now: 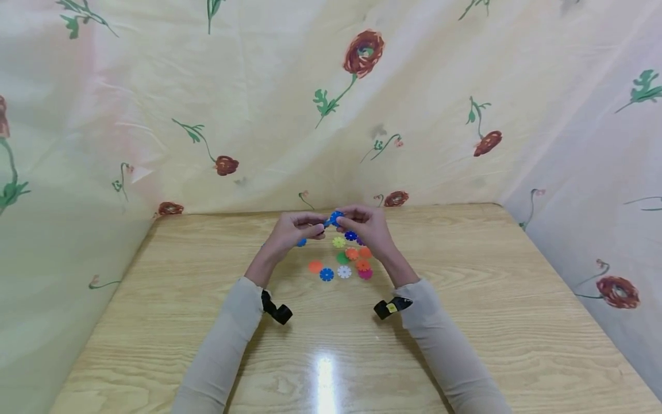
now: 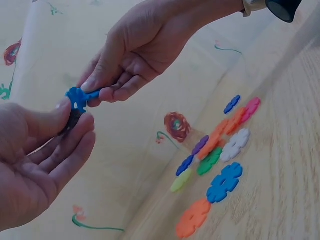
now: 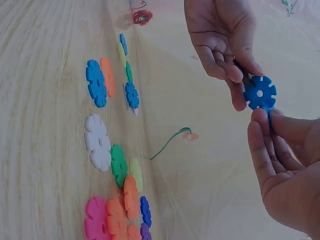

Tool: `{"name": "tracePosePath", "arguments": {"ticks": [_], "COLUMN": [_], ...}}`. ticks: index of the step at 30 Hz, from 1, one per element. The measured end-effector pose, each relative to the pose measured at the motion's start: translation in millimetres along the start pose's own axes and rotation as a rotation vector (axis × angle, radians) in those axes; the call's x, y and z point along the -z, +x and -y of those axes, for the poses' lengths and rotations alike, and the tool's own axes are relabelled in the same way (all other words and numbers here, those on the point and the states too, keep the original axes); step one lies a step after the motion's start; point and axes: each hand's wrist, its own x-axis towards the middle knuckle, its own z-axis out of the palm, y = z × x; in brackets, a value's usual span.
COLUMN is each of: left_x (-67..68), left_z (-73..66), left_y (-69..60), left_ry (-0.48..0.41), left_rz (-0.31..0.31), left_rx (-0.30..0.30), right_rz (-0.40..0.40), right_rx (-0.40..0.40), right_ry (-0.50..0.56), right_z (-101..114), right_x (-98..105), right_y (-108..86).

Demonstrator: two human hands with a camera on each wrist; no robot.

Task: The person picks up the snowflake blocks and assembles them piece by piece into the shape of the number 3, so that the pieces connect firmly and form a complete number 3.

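Observation:
Both hands are raised together above the far part of the table. My left hand (image 1: 296, 231) pinches a dark slotted disc (image 2: 71, 123) between thumb and fingers. A blue slotted disc (image 3: 260, 93) with a round centre hole sits against the dark one, between the two hands. My right hand (image 1: 368, 227) pinches a second blue disc (image 2: 93, 95), seen edge-on in the left wrist view and touching the first blue one. Fingertips partly cover the dark disc and the second blue disc, so how deep their slots are joined cannot be told.
Below the hands, flower-shaped discs lie on the wooden table (image 1: 289, 356): white (image 1: 343, 272), blue (image 1: 326, 275), orange (image 1: 315, 267), pink (image 1: 365, 274), green (image 2: 209, 161) and yellow (image 1: 338, 242), several overlapping. A flower-patterned cloth (image 1: 279, 115) hangs behind the table and along its sides.

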Motion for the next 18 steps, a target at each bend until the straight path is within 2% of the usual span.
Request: {"name": "tracePosePath", "arguments": {"ticks": [4, 8, 12, 18], "left_x": [2.6, 3.3, 1.5, 0.6], "left_z": [-0.4, 1.1, 3.2, 9.4], "left_y": [-0.1, 0.3, 0.8, 0.9], "left_ry": [-0.005, 0.013, 0.057, 0.078], "left_rz": [0.139, 0.235, 0.27, 0.273], "left_rx": [-0.008, -0.019, -0.016, 0.019], "right_rz": [0.014, 0.04, 0.066, 0.056], "right_rx": [-0.046, -0.076, -0.098, -0.143], "right_ry": [0.001, -0.015, -0.06, -0.119], "right_z": [0.1, 0.5, 0.9, -1.9], "right_x": [1.8, 2.1, -0.7, -6.0], "right_y": [0.5, 0.5, -0.5, -2.2]}}
